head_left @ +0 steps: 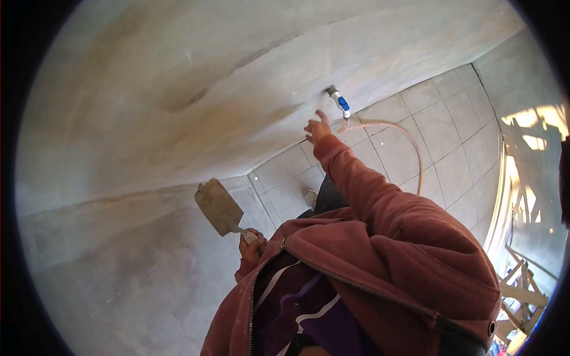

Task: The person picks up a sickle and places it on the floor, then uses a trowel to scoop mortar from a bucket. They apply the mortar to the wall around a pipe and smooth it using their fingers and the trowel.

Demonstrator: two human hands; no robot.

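Note:
My left hand (250,244) is closed around the pale handle of a trowel (219,206). Its broad blade is coated in grey-brown mortar and points up and away from me, near the corner of the walls. My right arm stretches forward, and my right hand (319,127) is empty with its fingers apart, close to the plastered wall (237,95). Just beyond its fingertips, a white tap with a blue handle (342,104) sticks out of the wall. A thin, pale hose (409,136) runs from the tap down onto the floor.
Light grey tiles (442,130) cover the floor below, where one of my shoes (310,197) shows. Another wall (119,255) stands at the left. On the right are a sunlit opening and a pile of wooden pieces (522,296).

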